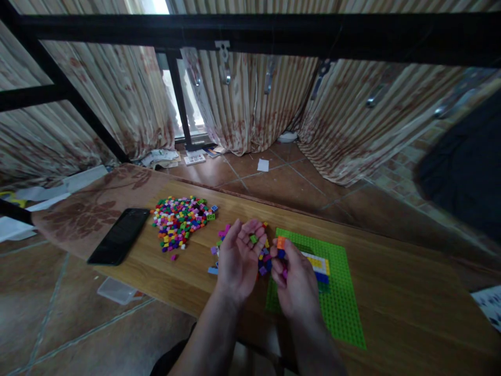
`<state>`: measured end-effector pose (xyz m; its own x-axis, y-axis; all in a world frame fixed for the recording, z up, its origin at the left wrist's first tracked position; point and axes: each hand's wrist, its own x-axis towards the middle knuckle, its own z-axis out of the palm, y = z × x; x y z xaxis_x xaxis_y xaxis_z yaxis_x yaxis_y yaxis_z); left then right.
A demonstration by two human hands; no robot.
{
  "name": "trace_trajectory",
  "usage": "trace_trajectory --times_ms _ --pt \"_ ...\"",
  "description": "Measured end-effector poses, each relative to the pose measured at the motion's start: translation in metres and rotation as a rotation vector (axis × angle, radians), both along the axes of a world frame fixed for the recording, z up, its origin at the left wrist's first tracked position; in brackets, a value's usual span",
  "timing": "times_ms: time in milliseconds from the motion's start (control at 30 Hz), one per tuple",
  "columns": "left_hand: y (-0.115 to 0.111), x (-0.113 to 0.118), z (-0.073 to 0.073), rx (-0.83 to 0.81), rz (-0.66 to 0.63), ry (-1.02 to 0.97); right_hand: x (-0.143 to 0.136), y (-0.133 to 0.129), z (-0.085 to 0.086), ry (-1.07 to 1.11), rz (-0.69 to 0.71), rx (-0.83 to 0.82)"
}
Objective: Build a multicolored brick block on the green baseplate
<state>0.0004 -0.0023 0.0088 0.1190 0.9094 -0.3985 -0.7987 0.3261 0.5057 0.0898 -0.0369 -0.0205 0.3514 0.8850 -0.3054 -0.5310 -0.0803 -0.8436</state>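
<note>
My left hand (240, 258) is turned palm up and cupped, with a small green toy brick (253, 238) lying on its curled fingers. My right hand (299, 284) pinches an orange toy brick (281, 242) between thumb and fingers; a dark blue brick (281, 253) shows just under it. A magenta piece (285, 272) peeks out at the lower fingers. Beneath the right hand lies a green baseplate (344, 308), bearing a built block of white, yellow and blue bricks (319, 266), partly hidden by that hand. Loose mixed bricks (263, 266) lie behind and around my left hand.
A large pile of small colourful bricks (180, 219) spreads on the wooden table (410, 292) to the left. Beside it a black phone-like slab (119, 236) overlaps a patterned cloth (97, 209). A dark metal frame bar (250, 31) crosses above; a clear plastic container (117, 290) sits below the table.
</note>
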Motion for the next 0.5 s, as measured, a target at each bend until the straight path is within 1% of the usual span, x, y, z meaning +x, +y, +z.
trace_trajectory --times_ms 100,167,233,333,433,500 --pt "0.009 -0.014 -0.002 -0.024 0.133 0.207 0.006 0.004 -0.006 0.156 -0.106 -0.053" --pt "0.013 -0.021 -0.004 -0.001 0.172 0.367 0.004 0.007 -0.01 0.183 -0.177 -0.055" --pt "0.015 -0.025 -0.006 0.017 0.162 0.477 -0.005 0.011 -0.013 0.169 -0.228 -0.03" --pt "0.015 -0.024 -0.01 0.013 0.111 0.57 -0.024 0.017 -0.013 0.114 -0.265 0.023" --pt "0.014 -0.02 -0.014 0.024 0.051 0.629 -0.041 0.021 -0.014 0.056 -0.242 0.09" --pt "0.014 -0.018 -0.015 0.029 0.022 0.649 -0.047 0.022 -0.016 -0.019 -0.215 0.128"
